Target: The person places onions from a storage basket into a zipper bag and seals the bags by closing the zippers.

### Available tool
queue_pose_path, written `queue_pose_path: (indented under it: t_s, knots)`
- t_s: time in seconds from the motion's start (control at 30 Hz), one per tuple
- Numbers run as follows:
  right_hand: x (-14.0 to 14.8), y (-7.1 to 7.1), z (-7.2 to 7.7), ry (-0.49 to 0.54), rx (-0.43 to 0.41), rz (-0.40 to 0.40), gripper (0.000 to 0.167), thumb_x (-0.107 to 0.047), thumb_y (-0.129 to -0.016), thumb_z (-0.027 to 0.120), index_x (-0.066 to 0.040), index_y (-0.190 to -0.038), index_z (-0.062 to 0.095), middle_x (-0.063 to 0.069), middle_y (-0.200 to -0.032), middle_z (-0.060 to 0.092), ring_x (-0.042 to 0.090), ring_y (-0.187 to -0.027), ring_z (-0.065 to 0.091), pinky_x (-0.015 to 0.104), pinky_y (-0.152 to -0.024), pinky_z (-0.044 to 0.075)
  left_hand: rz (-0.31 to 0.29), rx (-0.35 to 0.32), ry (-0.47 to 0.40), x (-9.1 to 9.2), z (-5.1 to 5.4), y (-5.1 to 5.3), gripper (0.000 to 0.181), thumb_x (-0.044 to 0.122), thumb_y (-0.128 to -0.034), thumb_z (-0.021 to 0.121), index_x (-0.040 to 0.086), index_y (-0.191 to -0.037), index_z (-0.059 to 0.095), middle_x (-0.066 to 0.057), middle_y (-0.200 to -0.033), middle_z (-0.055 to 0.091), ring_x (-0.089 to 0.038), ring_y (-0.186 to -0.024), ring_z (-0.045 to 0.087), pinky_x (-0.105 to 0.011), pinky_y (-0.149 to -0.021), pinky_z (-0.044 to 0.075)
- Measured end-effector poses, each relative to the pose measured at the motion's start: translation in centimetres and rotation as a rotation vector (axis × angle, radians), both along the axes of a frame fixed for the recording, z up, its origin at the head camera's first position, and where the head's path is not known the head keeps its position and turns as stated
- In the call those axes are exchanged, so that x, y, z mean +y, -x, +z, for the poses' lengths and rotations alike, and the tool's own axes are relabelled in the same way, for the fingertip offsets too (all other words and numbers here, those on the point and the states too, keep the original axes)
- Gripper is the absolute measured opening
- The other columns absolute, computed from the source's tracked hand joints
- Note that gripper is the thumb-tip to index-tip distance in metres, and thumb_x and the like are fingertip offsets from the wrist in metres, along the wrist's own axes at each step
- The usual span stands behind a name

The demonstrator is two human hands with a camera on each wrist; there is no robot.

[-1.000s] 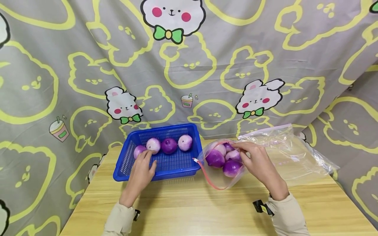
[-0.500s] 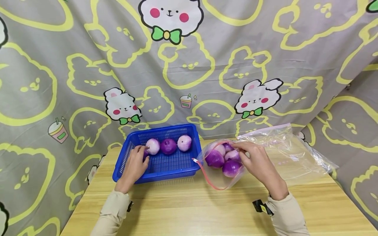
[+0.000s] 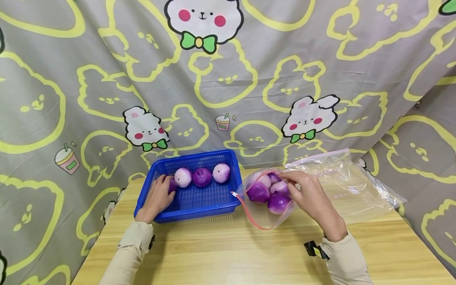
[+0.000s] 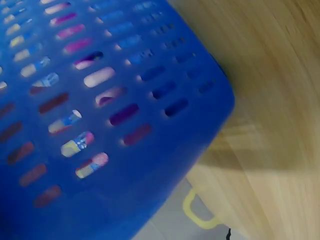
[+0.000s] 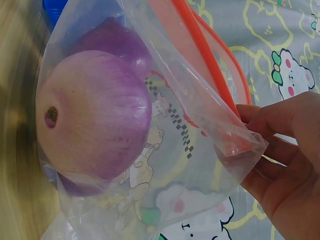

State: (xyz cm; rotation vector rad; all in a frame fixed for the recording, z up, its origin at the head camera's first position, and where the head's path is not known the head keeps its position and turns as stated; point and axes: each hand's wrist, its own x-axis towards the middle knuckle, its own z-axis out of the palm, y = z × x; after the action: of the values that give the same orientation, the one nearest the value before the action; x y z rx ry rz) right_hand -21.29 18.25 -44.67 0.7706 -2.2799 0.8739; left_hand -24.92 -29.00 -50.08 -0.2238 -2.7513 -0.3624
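In the head view my left hand (image 3: 159, 194) reaches inside the blue plastic basket (image 3: 199, 211), its fingers curled round the leftmost purple onion (image 3: 172, 185), which they partly cover. Three more onions sit in a row to the right: a pale onion (image 3: 183, 177), a dark purple onion (image 3: 202, 177) and another pale onion (image 3: 221, 173). With thumb and fingers my right hand (image 3: 310, 194) pinches the edge of a clear zip bag (image 5: 200, 115) with a red zip strip. Several onions (image 5: 95, 115) lie inside that bag. The basket wall (image 4: 150, 165) hides my left hand in the left wrist view.
A second clear plastic bag (image 3: 356, 186) with a pink strip lies flat at the right, behind my right hand. All of it rests on a wooden table (image 3: 228, 253). A patterned grey curtain (image 3: 249, 91) hangs behind.
My left hand has moved left inside the basket, off the second onion and onto the leftmost purple one. My right hand keeps its hold on the bag's edge.
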Motion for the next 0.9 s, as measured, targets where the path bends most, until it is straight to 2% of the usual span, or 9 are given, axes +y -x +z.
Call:
queue_pose_path:
  t_s: [0.1, 0.23, 0.33, 0.43, 0.53, 0.6, 0.73, 0.9]
  knots:
    - [0.01, -0.05, -0.02, 0.000, -0.011, 0.000, 0.033, 0.011, -0.085, 0.062, -0.003, -0.113, 0.074, 0.012, -0.107, 0.073, 0.014, -0.077, 0.063, 0.032, -0.062, 0.052, 0.000, -0.016, 0.031, -0.30, 0.00, -0.03, 0.050, 0.002, -0.0798, 0.073, -0.010, -0.125, 0.056, -0.033, -0.126, 0.053, -0.055, -0.118, 0.048, -0.064, -0.103, 0.036]
    - [0.05, -0.07, 0.01, 0.002, -0.021, 0.000, 0.034, 0.011, -0.085, 0.061, -0.003, -0.114, 0.074, 0.012, -0.108, 0.073, 0.014, -0.077, 0.063, 0.032, -0.063, 0.051, 0.034, -0.002, 0.079, -0.46, 0.13, -0.03, 0.052, 0.002, -0.0756, 0.075, -0.011, -0.122, 0.057, -0.031, -0.120, 0.052, -0.055, -0.105, 0.050, -0.064, -0.086, 0.047]
    - [0.07, -0.09, 0.04, 0.003, -0.025, 0.002, 0.034, 0.011, -0.085, 0.062, -0.003, -0.114, 0.073, 0.012, -0.108, 0.073, 0.015, -0.078, 0.064, 0.033, -0.063, 0.052, 0.081, -0.010, 0.106, -0.51, 0.39, -0.07, 0.046, 0.003, -0.0732, 0.076, -0.011, -0.113, 0.058, -0.031, -0.113, 0.048, -0.052, -0.096, 0.048, -0.062, -0.070, 0.049]
    - [0.09, -0.15, 0.07, 0.004, -0.033, 0.005, 0.034, 0.011, -0.085, 0.061, -0.002, -0.115, 0.073, 0.013, -0.109, 0.073, 0.016, -0.078, 0.065, 0.035, -0.062, 0.053, 0.101, -0.039, 0.110, -0.54, 0.68, -0.21, 0.042, 0.004, -0.0723, 0.078, -0.010, -0.105, 0.057, -0.031, -0.108, 0.045, -0.050, -0.095, 0.047, -0.061, -0.068, 0.049]
    - [0.15, -0.22, 0.12, 0.002, -0.051, 0.004, 0.034, 0.010, -0.086, 0.061, -0.003, -0.115, 0.073, 0.013, -0.110, 0.073, 0.017, -0.078, 0.066, 0.036, -0.062, 0.053, 0.089, -0.063, 0.101, -0.55, 0.69, -0.33, 0.047, 0.006, -0.0728, 0.081, -0.009, -0.108, 0.055, -0.033, -0.112, 0.048, -0.052, -0.098, 0.049, -0.061, -0.072, 0.049]
    - [0.17, -0.23, 0.13, 0.000, -0.061, 0.001, 0.034, 0.009, -0.086, 0.061, -0.002, -0.115, 0.073, 0.014, -0.110, 0.073, 0.018, -0.079, 0.066, 0.036, -0.062, 0.054, 0.060, -0.084, 0.097, -0.61, 0.52, -0.35, 0.049, 0.007, -0.0734, 0.082, -0.008, -0.110, 0.053, -0.033, -0.112, 0.053, -0.052, -0.097, 0.053, -0.061, -0.074, 0.049]
    - [0.20, -0.25, 0.14, 0.000, -0.069, -0.008, 0.032, 0.008, -0.086, 0.061, -0.002, -0.114, 0.073, 0.014, -0.108, 0.073, 0.017, -0.078, 0.065, 0.035, -0.063, 0.053, 0.006, -0.123, 0.088, -0.71, 0.21, -0.32, 0.049, 0.009, -0.0743, 0.084, -0.003, -0.110, 0.053, -0.027, -0.104, 0.062, -0.044, -0.088, 0.062, -0.058, -0.073, 0.051]
    - [0.26, -0.18, 0.11, 0.006, -0.053, -0.012, 0.030, 0.008, -0.086, 0.060, -0.002, -0.111, 0.074, 0.013, -0.108, 0.073, 0.017, -0.079, 0.063, 0.039, -0.064, 0.054, -0.005, -0.133, 0.070, -0.84, 0.18, -0.39, 0.047, 0.011, -0.0746, 0.085, -0.002, -0.111, 0.059, -0.024, -0.103, 0.064, -0.041, -0.088, 0.062, -0.058, -0.071, 0.051]
